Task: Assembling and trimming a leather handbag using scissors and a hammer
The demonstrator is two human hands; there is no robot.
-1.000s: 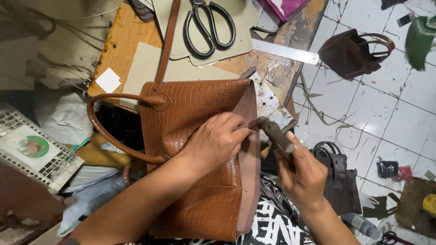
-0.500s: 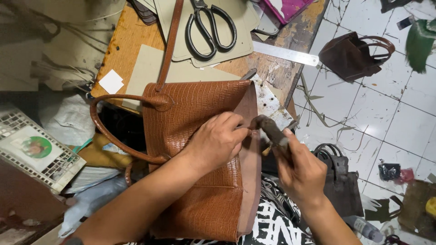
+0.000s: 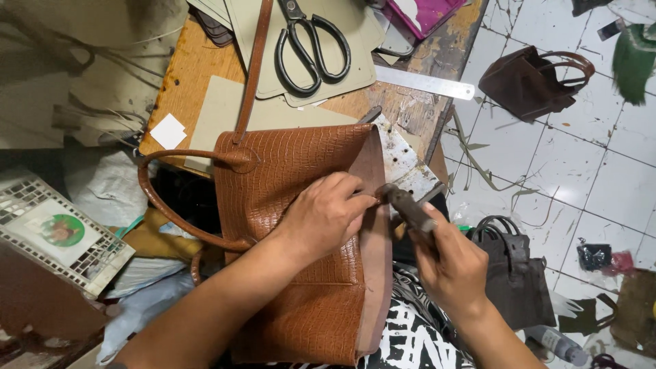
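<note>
Fingers (image 3: 342,195) of the left hand (image 3: 321,215) press flat on the tan crocodile-textured bag (image 3: 301,225), which lies half on the wooden bench (image 3: 181,89); it looks soft, floppy leather (best pinned near its seam edge). Right hand (image 3: 454,270) is clenched around a small hammer (image 3: 408,208).

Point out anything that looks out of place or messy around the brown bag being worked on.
Finished-looking handbags lie on the dirty tiled floor: a dark brown bag tipped on its side and a grey bag beside the right hand. Offcut strips litter the tiles too.
</note>
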